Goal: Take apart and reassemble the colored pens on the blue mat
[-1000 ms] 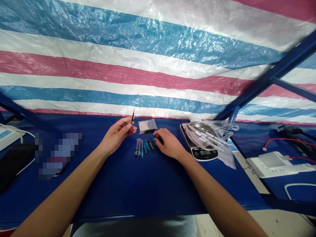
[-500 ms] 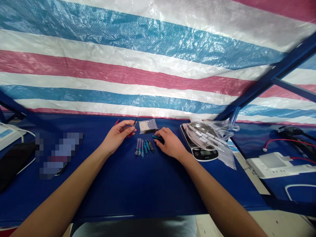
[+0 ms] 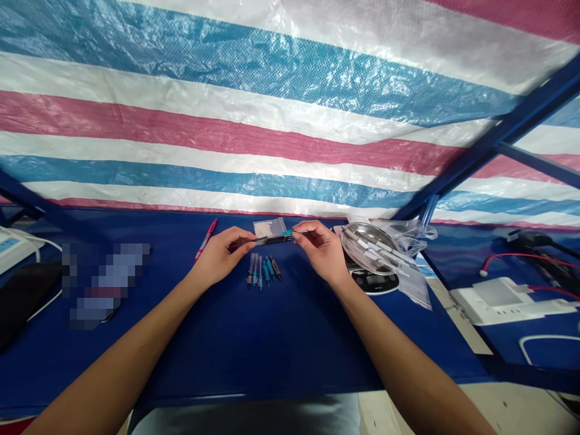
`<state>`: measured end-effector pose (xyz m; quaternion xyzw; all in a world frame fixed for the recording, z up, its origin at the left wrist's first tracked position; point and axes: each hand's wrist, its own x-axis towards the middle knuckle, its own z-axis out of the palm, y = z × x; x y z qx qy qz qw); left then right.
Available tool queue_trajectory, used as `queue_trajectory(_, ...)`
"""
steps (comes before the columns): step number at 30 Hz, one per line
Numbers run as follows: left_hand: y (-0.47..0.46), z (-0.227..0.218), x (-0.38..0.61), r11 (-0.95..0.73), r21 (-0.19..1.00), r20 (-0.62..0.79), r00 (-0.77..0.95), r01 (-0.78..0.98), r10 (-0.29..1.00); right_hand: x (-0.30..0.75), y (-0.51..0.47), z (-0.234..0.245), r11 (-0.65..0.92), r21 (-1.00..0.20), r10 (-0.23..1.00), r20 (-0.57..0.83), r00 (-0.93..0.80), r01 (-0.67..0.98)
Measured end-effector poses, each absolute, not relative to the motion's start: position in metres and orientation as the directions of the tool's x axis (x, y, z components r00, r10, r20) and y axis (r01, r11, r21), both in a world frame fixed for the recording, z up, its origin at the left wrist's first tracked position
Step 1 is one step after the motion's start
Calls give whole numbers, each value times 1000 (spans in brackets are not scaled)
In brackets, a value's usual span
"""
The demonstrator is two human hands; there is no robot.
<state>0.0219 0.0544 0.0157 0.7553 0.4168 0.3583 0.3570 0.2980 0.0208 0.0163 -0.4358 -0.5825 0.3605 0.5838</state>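
Note:
My left hand (image 3: pixel 232 246) pinches one end of a thin dark pen refill (image 3: pixel 261 240). Opposite it, my right hand (image 3: pixel 321 246) has thumb and forefinger closed on a small blue pen part (image 3: pixel 287 232), in line with the refill; a dark tip shows past the fingers. Whether the refill runs through the part is hard to see. Behind the hands lies a clear zip bag of small white pellets (image 3: pixel 268 227), with dark refills at its front edge. Closer to me, clear pen barrels (image 3: pixel 255 270) and blue and grey pen parts (image 3: pixel 270 268) form a row.
A pink pen (image 3: pixel 206 240) lies beside my left hand. On the right stands a kitchen scale (image 3: pixel 375 281) with a metal bowl, plastic bags and white-labelled tubing on it. A phone (image 3: pixel 27 302) and cables lie far left, a white adapter (image 3: pixel 502 302) far right.
My right hand has lifted the blue part from the table to the refill. My left hand has levelled the refill, and the pink pen now lies on the table apart from it.

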Motion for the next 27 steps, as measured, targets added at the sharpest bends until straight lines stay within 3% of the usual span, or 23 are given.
queue_trajectory(13, 47, 16, 25, -432, 832, 205, 530, 348, 823, 293, 13, 12, 390, -909, 919, 373, -130, 146)
queue_trajectory(16, 45, 15, 27, -311, 918, 122, 571, 245, 812, 288, 11, 11, 353, -931, 924, 331, -193, 96)
queue_trajectory(19, 46, 15, 28, -111, 989, 53, 476, 94, 878, 284, 9, 12, 318, -947, 933, 303, -193, 50)
queue_trajectory(23, 47, 17, 32, 29, 996, -6, 260, -83, 966, 276, 7, 9, 288, -957, 951, 289, -112, -21)
queue_trajectory(27, 42, 17, 39, 159, 946, -102, 206, -283, 973, 268, 5, 5, 283, -956, 958, 285, -18, -84)
